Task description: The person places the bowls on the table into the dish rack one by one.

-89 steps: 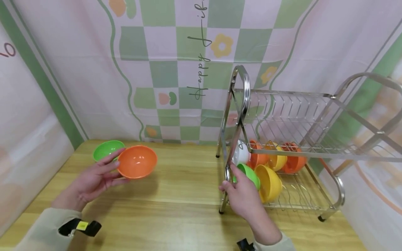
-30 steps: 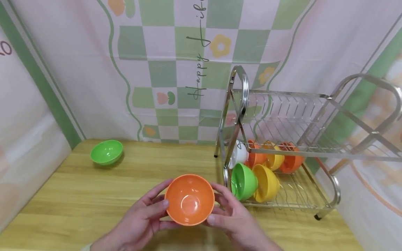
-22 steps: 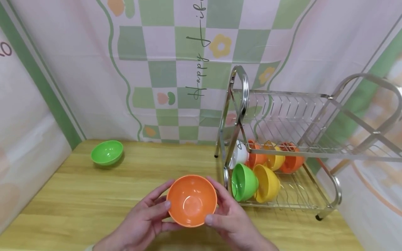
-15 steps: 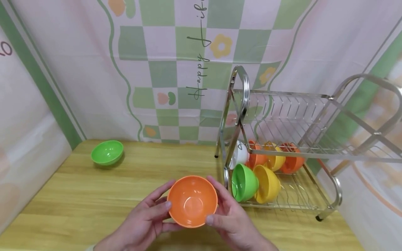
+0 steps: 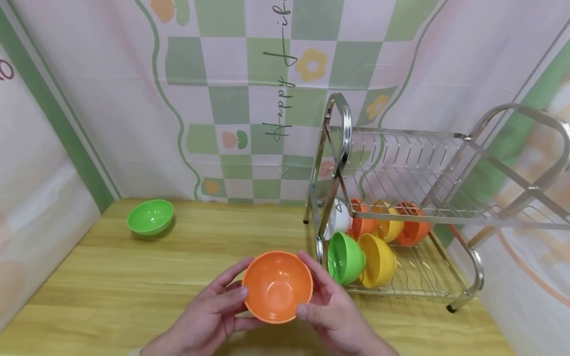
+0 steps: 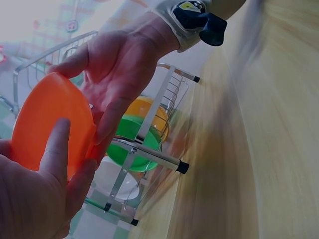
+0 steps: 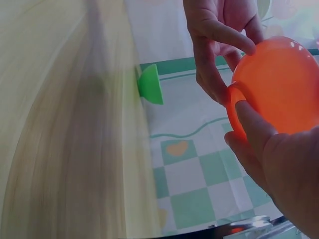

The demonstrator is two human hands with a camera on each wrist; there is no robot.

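Between both hands an orange bowl (image 5: 278, 289) is held above the near part of the table, its inside facing up toward the head view. My left hand (image 5: 211, 314) grips its left side, thumb at the rim and fingers around the outside. On the opposite side my right hand (image 5: 336, 309) grips it in the same manner. The left wrist view shows the orange bowl (image 6: 55, 124) from the side, off the tabletop. In the right wrist view its outer wall (image 7: 284, 84) faces the camera, with fingers of both hands against it.
A green bowl (image 5: 150, 217) stands at the table's back left. On the right, a two-tier metal dish rack (image 5: 343, 143) carries a green bowl (image 5: 349, 259), a yellow bowl (image 5: 380, 261) and several others tilted on its lower tier. A patterned curtain (image 5: 231, 104) hangs behind.
The orange bowl came from the left, beside the green bowl, to the near middle. My right hand left the rack's post and took hold of the bowl too. Lately both drifted slightly right.
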